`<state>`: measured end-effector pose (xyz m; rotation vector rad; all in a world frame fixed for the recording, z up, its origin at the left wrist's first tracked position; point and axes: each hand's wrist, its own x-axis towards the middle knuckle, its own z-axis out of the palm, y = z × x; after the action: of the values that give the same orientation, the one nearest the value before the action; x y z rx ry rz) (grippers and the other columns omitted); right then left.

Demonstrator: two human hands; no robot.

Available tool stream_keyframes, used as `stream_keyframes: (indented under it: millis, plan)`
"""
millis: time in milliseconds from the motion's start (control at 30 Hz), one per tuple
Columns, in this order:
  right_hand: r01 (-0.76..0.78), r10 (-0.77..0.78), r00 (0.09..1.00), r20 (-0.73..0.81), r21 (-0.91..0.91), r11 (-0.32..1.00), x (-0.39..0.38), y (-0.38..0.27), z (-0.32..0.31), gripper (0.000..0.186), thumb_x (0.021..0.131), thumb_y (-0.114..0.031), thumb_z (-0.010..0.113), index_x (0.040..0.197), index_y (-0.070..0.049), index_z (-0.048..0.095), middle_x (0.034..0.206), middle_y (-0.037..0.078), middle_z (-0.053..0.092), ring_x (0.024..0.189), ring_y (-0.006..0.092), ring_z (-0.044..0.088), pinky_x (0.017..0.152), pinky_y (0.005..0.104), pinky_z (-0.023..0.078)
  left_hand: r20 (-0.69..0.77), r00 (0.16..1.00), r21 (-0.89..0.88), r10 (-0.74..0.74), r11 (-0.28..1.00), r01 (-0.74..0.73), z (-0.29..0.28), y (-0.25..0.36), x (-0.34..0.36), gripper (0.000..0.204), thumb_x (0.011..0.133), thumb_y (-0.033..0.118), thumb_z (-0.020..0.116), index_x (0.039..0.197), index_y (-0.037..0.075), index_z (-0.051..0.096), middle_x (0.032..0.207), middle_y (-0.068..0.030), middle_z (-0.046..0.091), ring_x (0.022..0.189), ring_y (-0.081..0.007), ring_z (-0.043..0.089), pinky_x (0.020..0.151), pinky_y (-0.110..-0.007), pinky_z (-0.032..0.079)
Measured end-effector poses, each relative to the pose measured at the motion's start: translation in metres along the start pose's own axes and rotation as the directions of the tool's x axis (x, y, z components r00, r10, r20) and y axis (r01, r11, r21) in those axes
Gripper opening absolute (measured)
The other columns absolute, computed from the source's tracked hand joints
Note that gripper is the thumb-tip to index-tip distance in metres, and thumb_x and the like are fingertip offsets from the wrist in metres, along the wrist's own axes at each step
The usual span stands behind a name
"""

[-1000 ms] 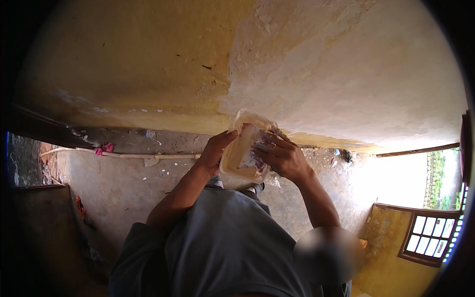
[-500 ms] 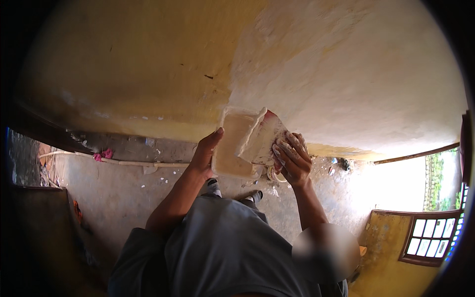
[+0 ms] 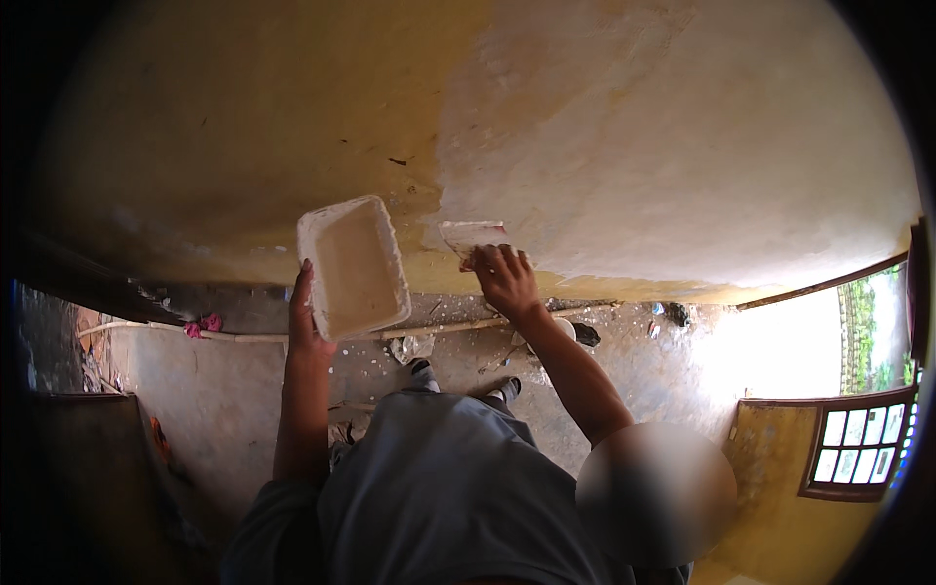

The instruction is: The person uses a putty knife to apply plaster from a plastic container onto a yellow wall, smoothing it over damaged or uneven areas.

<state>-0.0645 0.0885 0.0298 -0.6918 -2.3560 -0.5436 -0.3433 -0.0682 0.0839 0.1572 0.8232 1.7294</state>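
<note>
A white rectangular plastic tub point(image 3: 353, 268) with beige paste inside is held tilted in my left hand point(image 3: 310, 312), thumb along its side. My right hand point(image 3: 500, 276) grips a flat, paste-smeared scraper point(image 3: 473, 231) near the wall, just right of the tub. The yellow wall point(image 3: 244, 117) fills the upper view, with a paler, smeared patch point(image 3: 663, 146) on its right. Whether the scraper touches the surface I cannot tell.
A long bamboo pole point(image 3: 244, 337) lies along the floor point(image 3: 214, 409) by the wall, near a pink cloth point(image 3: 203, 324). Bits of debris and a dark object point(image 3: 677, 315) lie near the wall's foot. A bright doorway point(image 3: 790, 346) and a barred window point(image 3: 858, 444) are at right.
The tub has moved left in my left hand. My right hand has lifted the scraper out of the tub and moved it toward the wall.
</note>
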Motion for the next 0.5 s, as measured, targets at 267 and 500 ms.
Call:
stream_keyframes:
  millis: [267,500]
  plan:
    - [0.098,-0.092,0.995,0.045,-0.135,0.986,0.011,-0.009,0.077,0.016,0.08,-0.019,0.06,0.088,-0.005,0.063,0.093,0.008,0.055,0.081,0.0227,0.06,0.064,0.0377,0.052,-0.219,0.976,-0.006,0.006,1.0,-0.008,-0.041,-0.01,-0.027,0.057,0.093,0.039,0.058,0.138,0.006,0.044,0.131,-0.0108,0.055,0.12,-0.0265,0.053,0.101,-0.043,0.043]
    - [0.032,-0.023,0.991,0.129,-0.071,0.997,0.09,0.023,-0.003,0.006,0.081,-0.014,0.059,0.082,-0.009,0.06,0.086,0.007,0.053,0.072,0.0216,0.059,0.059,0.0353,0.051,-0.156,0.987,-0.061,-0.032,0.998,0.023,-0.052,-0.025,-0.033,0.058,0.093,0.039,0.059,0.136,0.003,0.045,0.128,-0.0118,0.056,0.115,-0.0247,0.057,0.097,-0.04,0.047]
